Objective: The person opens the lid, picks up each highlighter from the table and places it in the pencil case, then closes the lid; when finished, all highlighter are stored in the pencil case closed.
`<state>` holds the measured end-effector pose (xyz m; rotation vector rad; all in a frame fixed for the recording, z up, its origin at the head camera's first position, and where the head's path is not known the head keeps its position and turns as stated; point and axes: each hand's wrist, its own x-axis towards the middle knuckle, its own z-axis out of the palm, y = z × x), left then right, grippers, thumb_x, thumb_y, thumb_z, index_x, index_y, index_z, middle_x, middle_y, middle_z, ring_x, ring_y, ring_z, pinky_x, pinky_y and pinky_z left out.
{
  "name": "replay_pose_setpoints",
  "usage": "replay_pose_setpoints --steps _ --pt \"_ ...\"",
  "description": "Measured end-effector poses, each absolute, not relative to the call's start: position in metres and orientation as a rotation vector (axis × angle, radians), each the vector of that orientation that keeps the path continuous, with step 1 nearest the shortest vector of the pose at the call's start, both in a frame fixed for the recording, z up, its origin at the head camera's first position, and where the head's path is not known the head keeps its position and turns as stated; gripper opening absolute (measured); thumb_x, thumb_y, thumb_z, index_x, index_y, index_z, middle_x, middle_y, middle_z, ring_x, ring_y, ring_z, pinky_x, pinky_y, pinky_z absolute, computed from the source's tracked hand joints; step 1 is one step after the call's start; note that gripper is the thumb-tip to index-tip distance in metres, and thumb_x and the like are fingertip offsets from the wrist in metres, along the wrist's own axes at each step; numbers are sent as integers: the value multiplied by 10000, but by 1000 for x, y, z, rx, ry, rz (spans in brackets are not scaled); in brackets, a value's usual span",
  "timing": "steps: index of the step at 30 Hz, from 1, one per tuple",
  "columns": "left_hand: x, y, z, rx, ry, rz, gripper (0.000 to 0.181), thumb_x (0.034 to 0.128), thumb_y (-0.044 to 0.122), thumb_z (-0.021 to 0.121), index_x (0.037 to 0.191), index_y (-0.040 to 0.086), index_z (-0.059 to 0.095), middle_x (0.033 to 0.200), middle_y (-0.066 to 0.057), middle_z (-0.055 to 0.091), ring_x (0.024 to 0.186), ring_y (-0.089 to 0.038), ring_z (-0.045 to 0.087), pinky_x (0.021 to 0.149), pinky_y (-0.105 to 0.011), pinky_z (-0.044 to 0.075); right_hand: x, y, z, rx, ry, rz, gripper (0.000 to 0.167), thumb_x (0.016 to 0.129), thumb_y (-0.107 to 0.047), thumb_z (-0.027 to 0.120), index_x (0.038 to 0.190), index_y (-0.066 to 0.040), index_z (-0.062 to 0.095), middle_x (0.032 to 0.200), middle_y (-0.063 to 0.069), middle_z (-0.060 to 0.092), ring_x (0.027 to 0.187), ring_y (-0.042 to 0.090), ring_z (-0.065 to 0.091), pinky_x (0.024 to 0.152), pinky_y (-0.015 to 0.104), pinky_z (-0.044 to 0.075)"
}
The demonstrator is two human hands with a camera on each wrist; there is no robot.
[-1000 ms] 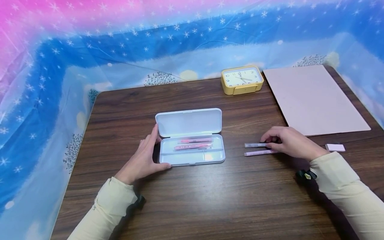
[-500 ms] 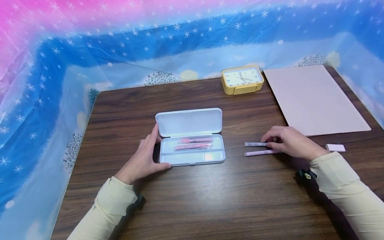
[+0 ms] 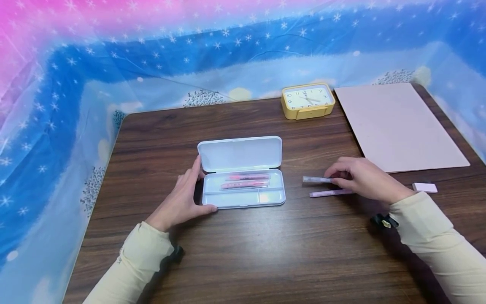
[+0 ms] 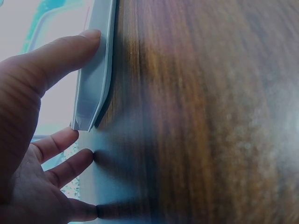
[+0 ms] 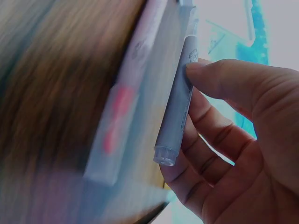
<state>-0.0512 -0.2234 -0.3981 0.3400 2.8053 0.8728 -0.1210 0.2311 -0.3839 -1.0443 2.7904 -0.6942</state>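
A white pencil case [image 3: 243, 198] lies with its lid [image 3: 241, 154] raised on the dark wooden table. Two pink pens [image 3: 244, 184] lie in its back compartment. At the case's left end is my left hand [image 3: 178, 196], fingers fairly straight. Its thumb [image 4: 65, 53] rests against the case's front wall, and a fingertip is at the corner. My right hand [image 3: 360, 179] pinches a grey pen [image 5: 177, 100] with a clear end between thumb and fingers, right of the case. Just in front of it, a pink-lilac pen [image 3: 326, 193] lies on the table, partly hidden by the hand.
A yellow alarm clock [image 3: 308, 101] stands at the table's back edge. Beside it, a pale pink board [image 3: 402, 126] lies at the back right. A white eraser [image 3: 424, 187] sits near the right wrist. Snowflake-printed cloth [image 3: 171, 55] hangs around the table's back and left.
My right hand has moved slightly left and away from me with the grey pen, which now sits farther from the pink-lilac pen. The left hand holds its place.
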Motion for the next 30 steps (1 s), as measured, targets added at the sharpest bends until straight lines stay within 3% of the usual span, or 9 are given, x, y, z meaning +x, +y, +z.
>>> replay_pose_setpoints --steps 15,24,30 --pt "-52 -223 -398 333 2805 875 1342 712 420 876 1577 234 -134 1336 -86 440 1251 -252 369 1101 -515 321 -122 170 -374 -1037 2711 -739 166 897 -88 692 1011 -198 743 958 -61 680 804 84 584 739 321 498" --pt "-51 -223 -399 355 2807 896 1341 713 405 878 1577 239 -133 1324 -84 436 1239 -252 369 1146 -526 225 -121 123 -366 -1067 2617 -726 183 920 -105 669 1071 -183 738 1043 -10 686 813 101 578 734 305 505" --pt "-51 -223 -399 352 2807 901 1335 718 401 876 1576 244 -135 1334 -86 435 1243 -258 369 1170 -541 183 -118 96 -364 -1092 2560 -710 176 923 -115 664 1070 -175 740 998 -11 674 775 122 561 699 274 483"
